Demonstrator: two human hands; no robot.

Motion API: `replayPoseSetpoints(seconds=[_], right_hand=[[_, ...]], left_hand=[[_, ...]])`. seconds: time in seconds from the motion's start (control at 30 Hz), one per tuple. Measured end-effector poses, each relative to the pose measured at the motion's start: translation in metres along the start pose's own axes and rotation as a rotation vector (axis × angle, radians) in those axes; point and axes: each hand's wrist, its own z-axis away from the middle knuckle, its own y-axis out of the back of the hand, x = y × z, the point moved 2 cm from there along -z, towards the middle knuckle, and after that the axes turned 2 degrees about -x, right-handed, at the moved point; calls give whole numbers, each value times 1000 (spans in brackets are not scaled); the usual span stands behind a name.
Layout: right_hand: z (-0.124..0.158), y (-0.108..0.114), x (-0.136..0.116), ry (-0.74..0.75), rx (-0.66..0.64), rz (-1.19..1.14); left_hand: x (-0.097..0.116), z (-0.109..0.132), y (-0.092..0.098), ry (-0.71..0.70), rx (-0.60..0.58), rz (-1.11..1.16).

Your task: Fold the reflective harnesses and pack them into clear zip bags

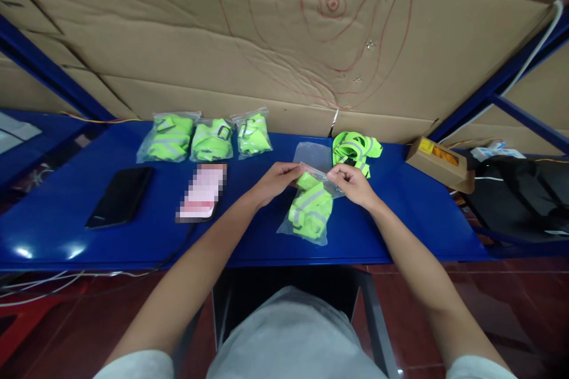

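Note:
A clear zip bag [310, 211] with a folded neon-green reflective strap inside lies over the front part of the blue table. My left hand [281, 180] pinches the left end of the bag's top edge. At the right end of that edge, my right hand [352, 182] pinches it too. Behind the bag rests a flat clear plastic bag [313, 154], partly covered. A loose coiled green reflective strap [355, 148] sits just beyond my right hand.
Three filled bags, a left one [169, 137], a middle one [212, 140] and a right one [253, 133], line the table's back left. Nearer are a black phone [120, 196] and a lit phone [202, 192]. A small cardboard box [438, 163] stands right, before a cardboard wall [178, 29].

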Motion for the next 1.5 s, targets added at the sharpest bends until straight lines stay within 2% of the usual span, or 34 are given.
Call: replayPoseSetpoints(seconds=[0.1, 0.33, 0.57, 0.83, 0.97, 1.13, 1.23, 1.5], right_hand=[[0, -1, -1, 11, 17, -15], [1, -3, -4, 23, 34, -31], [0, -1, -3, 35, 87, -14], [0, -7, -1, 17, 54, -34], [1, -9, -1, 28, 57, -43], [4, -12, -3, 87, 70, -46], [5, -13, -2, 93, 80, -26], [5, -13, -1, 95, 78, -14]], left_hand=[[3, 1, 0, -14, -16, 2], [-1, -2, -1, -36, 54, -8], [6, -2, 4, -83, 155, 2], [7, -1, 6, -196, 157, -82], [9, -1, 9, -155, 121, -38], [9, 1, 11, -118, 137, 40], [5, 1, 10, -81, 123, 6], [0, -1, 9, -108, 144, -44]])
